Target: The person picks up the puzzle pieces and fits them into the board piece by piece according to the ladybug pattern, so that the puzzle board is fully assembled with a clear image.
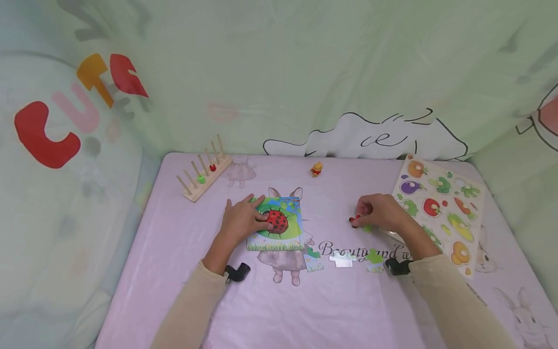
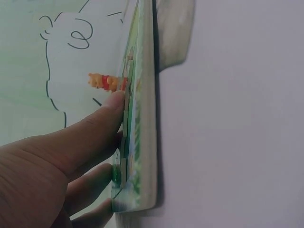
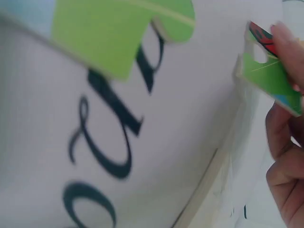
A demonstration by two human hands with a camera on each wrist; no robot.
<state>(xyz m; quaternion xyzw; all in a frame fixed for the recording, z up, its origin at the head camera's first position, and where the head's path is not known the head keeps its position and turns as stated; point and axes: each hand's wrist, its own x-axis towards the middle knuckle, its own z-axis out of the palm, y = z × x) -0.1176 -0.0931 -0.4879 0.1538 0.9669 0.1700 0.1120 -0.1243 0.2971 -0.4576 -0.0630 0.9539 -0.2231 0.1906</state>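
Note:
My left hand [image 1: 240,220] rests on a square ladybug jigsaw [image 1: 291,238], fingers stretched across its upper left and thumb over the red ladybug. Seen edge-on in the left wrist view, the jigsaw's board [image 2: 148,175] is thick, with the thumb [image 2: 97,128] against its picture face. To the right, above the table, my right hand [image 1: 381,211] pinches a jigsaw piece [image 3: 268,73], green with a red and black corner. Part of that piece is hidden behind the fingers. Loose pieces lie nearer me: a green and blue one [image 1: 315,265], a pale one [image 1: 343,261] and a green one [image 1: 374,259].
A vegetable peg puzzle board [image 1: 440,223] lies at the right, beneath the right forearm. At back left stands a wooden rack [image 1: 205,180] of upright pegs with a green and a red bead. A small yellow bear figure [image 1: 317,169] stands at the back middle.

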